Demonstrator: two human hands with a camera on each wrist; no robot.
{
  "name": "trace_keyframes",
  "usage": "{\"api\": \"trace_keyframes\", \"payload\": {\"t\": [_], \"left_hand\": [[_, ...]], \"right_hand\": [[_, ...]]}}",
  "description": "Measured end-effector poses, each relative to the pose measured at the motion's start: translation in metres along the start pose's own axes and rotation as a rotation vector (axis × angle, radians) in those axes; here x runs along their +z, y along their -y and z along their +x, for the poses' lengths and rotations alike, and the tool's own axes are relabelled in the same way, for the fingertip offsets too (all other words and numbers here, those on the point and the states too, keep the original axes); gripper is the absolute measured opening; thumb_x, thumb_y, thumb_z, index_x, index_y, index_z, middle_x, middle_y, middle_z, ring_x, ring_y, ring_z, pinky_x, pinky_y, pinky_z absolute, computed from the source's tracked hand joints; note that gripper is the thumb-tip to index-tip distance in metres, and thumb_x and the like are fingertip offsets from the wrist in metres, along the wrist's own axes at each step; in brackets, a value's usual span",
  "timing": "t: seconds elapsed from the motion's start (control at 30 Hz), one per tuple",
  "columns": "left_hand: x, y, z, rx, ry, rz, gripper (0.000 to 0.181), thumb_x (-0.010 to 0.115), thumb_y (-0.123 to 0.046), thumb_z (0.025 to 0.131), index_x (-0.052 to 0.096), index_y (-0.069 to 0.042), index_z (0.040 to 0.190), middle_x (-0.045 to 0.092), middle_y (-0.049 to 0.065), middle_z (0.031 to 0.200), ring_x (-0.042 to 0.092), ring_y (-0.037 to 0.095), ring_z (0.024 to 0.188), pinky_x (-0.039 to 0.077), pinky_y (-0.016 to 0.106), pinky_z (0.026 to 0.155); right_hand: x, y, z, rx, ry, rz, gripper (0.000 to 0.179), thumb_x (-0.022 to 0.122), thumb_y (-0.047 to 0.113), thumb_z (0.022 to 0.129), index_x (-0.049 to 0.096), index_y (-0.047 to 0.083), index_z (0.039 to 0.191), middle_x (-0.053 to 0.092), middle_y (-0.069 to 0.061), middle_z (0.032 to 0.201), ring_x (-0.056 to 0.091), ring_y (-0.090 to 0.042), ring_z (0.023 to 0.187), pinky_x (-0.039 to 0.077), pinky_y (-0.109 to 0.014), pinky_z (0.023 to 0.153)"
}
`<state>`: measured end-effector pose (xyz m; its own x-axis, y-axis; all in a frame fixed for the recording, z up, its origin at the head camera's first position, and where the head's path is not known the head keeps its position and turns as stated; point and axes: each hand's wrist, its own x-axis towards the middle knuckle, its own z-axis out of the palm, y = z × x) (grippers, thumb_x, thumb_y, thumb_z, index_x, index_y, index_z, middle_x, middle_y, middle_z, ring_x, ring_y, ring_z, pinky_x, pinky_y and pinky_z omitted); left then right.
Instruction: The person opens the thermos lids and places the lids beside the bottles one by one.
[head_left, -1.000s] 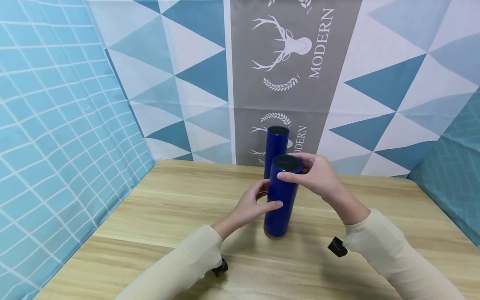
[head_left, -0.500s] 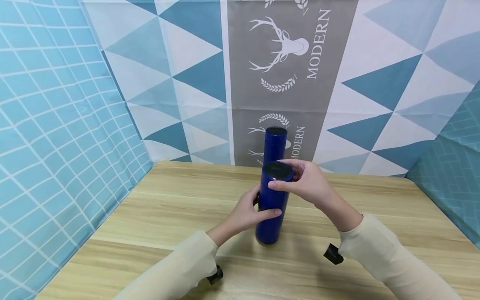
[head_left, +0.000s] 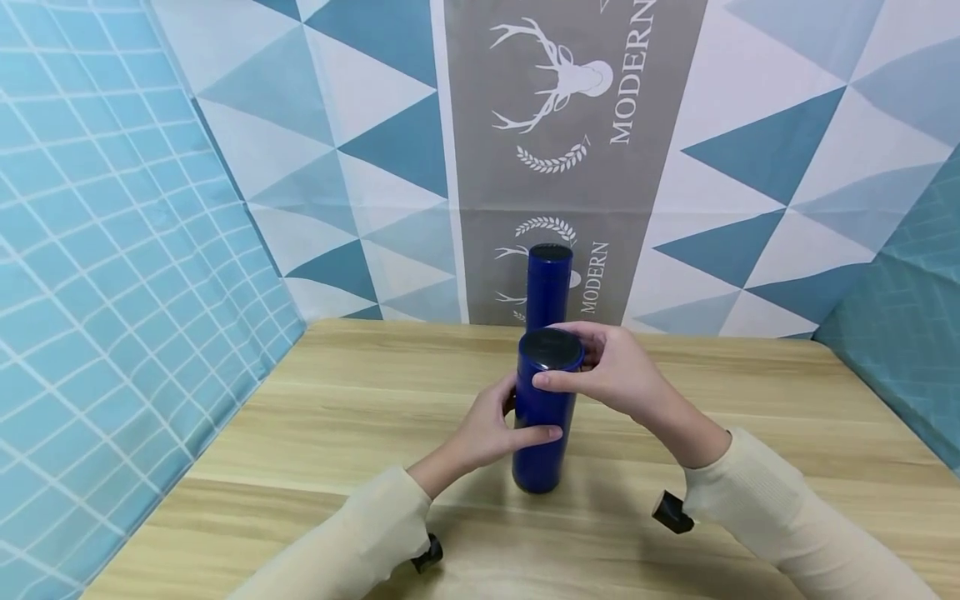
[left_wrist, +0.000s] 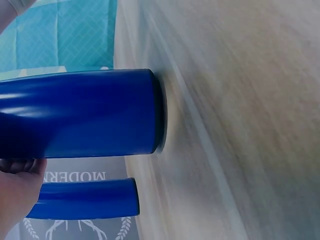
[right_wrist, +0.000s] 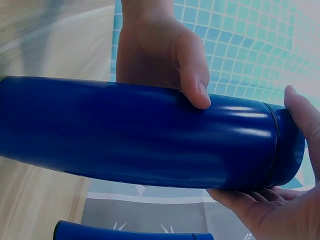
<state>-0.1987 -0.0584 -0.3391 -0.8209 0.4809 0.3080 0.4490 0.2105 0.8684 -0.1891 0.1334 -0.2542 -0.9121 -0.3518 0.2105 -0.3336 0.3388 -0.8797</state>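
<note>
A blue thermos flask (head_left: 542, 407) with a dark top is between my two hands, near the middle of the wooden table. My left hand (head_left: 483, 429) grips its body from the left, thumb across the front. Higher up, my right hand (head_left: 622, 375) holds it around the cap (right_wrist: 290, 145), with a thin dark seam below the cap in the right wrist view. The flask's base (left_wrist: 159, 111) is at the tabletop; whether it touches I cannot tell. Behind it stands a second, similar blue flask (head_left: 547, 287), its lower part hidden in the head view.
The wooden table (head_left: 360, 400) reaches back to a patterned cloth (head_left: 390, 167) with triangles and a deer print. A blue checked cloth (head_left: 90, 250) hangs at the left, a teal one (head_left: 900, 275) at the right. Black devices (head_left: 672, 512) are at both wrists.
Both hands have brought the front flask slightly left and nearer to me, and it is more upright. In the last half second it barely moves. The rear flask stays in place.
</note>
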Motion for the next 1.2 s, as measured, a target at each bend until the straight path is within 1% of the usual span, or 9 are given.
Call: {"api": "trace_keyframes", "payload": {"t": [0.1, 0.27, 0.5, 0.6, 0.67, 0.83, 0.93, 1.03, 1.2], "left_hand": [[0.000, 0.000, -0.002, 0.001, 0.001, 0.000, 0.069, 0.076, -0.027, 0.080, 0.043, -0.028, 0.140, 0.059, -0.003, 0.134, 0.059, 0.014, 0.120, 0.045, 0.037, 0.105], [-0.001, 0.001, -0.004, -0.004, -0.016, -0.002, 0.069, 0.076, -0.024, 0.081, 0.043, -0.027, 0.141, 0.059, -0.003, 0.134, 0.058, 0.015, 0.121, 0.044, 0.038, 0.107], [0.000, 0.003, -0.008, -0.008, -0.054, 0.001, 0.067, 0.079, -0.021, 0.079, 0.047, -0.025, 0.137, 0.061, -0.003, 0.130, 0.060, 0.013, 0.117, 0.046, 0.034, 0.103], [0.001, 0.004, -0.010, -0.011, -0.064, 0.007, 0.067, 0.080, -0.021, 0.078, 0.048, -0.023, 0.137, 0.061, -0.003, 0.128, 0.060, 0.013, 0.115, 0.047, 0.032, 0.102], [0.001, 0.004, -0.011, -0.002, -0.061, 0.006, 0.067, 0.079, -0.020, 0.078, 0.047, -0.022, 0.137, 0.061, -0.003, 0.129, 0.060, 0.013, 0.116, 0.047, 0.032, 0.102], [-0.002, 0.003, -0.008, 0.026, -0.037, 0.000, 0.064, 0.078, -0.019, 0.078, 0.049, -0.021, 0.135, 0.061, -0.002, 0.129, 0.059, 0.014, 0.117, 0.047, 0.034, 0.103], [-0.003, 0.002, -0.007, 0.023, -0.016, -0.008, 0.064, 0.079, -0.020, 0.078, 0.049, -0.022, 0.135, 0.061, -0.002, 0.129, 0.060, 0.013, 0.116, 0.047, 0.033, 0.103], [-0.002, 0.001, -0.007, 0.031, -0.011, -0.015, 0.071, 0.081, -0.020, 0.076, 0.046, -0.024, 0.138, 0.060, -0.003, 0.131, 0.060, 0.014, 0.118, 0.047, 0.033, 0.103], [0.001, -0.001, -0.008, 0.033, -0.051, -0.034, 0.075, 0.084, -0.019, 0.072, 0.047, -0.025, 0.136, 0.062, -0.003, 0.129, 0.060, 0.014, 0.117, 0.047, 0.030, 0.102]], "right_hand": [[0.002, 0.000, 0.000, 0.003, 0.012, 0.014, 0.052, 0.081, 0.022, 0.076, 0.062, 0.011, 0.123, 0.071, -0.011, 0.112, 0.071, -0.015, 0.090, 0.057, -0.028, 0.080], [0.003, 0.001, 0.000, -0.023, 0.037, 0.029, 0.052, 0.079, 0.020, 0.078, 0.060, 0.011, 0.126, 0.070, -0.011, 0.115, 0.071, -0.016, 0.093, 0.057, -0.028, 0.082], [0.006, 0.002, -0.001, -0.100, 0.077, 0.029, 0.055, 0.077, 0.016, 0.081, 0.054, 0.007, 0.130, 0.066, -0.016, 0.121, 0.068, -0.020, 0.100, 0.056, -0.025, 0.084], [0.008, -0.001, -0.003, -0.136, 0.084, 0.037, 0.056, 0.076, 0.014, 0.081, 0.052, 0.003, 0.131, 0.064, -0.021, 0.122, 0.067, -0.024, 0.103, 0.055, -0.024, 0.085], [0.008, -0.003, -0.004, -0.153, 0.087, 0.044, 0.060, 0.077, 0.013, 0.080, 0.050, 0.001, 0.133, 0.062, -0.023, 0.125, 0.066, -0.029, 0.108, 0.055, -0.027, 0.090], [0.008, -0.005, -0.004, -0.154, 0.070, 0.043, 0.072, 0.080, 0.012, 0.076, 0.045, 0.002, 0.138, 0.059, -0.022, 0.130, 0.062, -0.034, 0.116, 0.050, -0.041, 0.101], [0.008, -0.004, -0.007, -0.123, 0.046, 0.053, 0.076, 0.081, 0.011, 0.075, 0.043, 0.005, 0.140, 0.057, -0.022, 0.133, 0.060, -0.036, 0.119, 0.046, -0.045, 0.104], [0.008, -0.001, -0.012, -0.115, 0.027, 0.043, 0.077, 0.081, 0.011, 0.075, 0.042, 0.006, 0.141, 0.057, -0.020, 0.133, 0.059, -0.034, 0.121, 0.045, -0.045, 0.105], [0.011, 0.002, -0.015, -0.145, 0.002, 0.011, 0.073, 0.080, 0.015, 0.078, 0.043, 0.003, 0.140, 0.059, -0.018, 0.131, 0.062, -0.029, 0.117, 0.049, -0.038, 0.102]]}}
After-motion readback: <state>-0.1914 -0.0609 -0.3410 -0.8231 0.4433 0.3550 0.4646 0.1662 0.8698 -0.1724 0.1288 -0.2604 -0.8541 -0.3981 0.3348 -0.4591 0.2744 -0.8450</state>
